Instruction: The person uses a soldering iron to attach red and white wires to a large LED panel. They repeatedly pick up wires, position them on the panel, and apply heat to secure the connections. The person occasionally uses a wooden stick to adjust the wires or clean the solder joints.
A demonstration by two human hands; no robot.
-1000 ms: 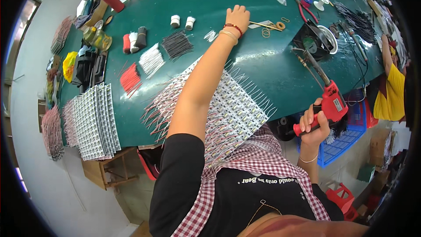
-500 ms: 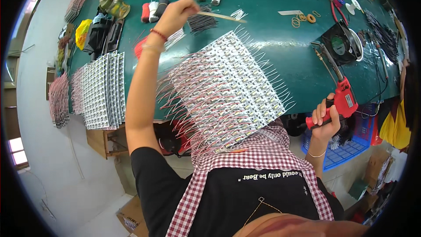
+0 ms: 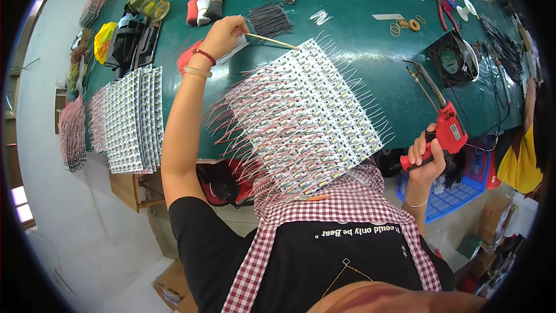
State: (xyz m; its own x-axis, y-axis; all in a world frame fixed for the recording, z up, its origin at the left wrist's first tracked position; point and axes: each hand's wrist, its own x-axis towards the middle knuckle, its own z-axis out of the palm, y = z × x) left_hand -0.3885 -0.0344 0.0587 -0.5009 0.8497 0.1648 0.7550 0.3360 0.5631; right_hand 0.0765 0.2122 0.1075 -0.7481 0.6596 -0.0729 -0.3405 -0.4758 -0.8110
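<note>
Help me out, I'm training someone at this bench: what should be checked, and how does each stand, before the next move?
1. Left hand grips the thin stick: ok.
2. Stick's far end touches the wired circuit-board panel: cannot tell; it overlaps the panel's far edge in view.
3. Right hand is closed around the handle of the red soldering gun: ok.
4. Gun's metal barrel is clear of the panel: ok, there is a gap between them.
5. Panel lies wholly on the green table: not ok; its near part extends past the edge, over the checked apron.
6. Gun is hot: cannot tell.
</note>
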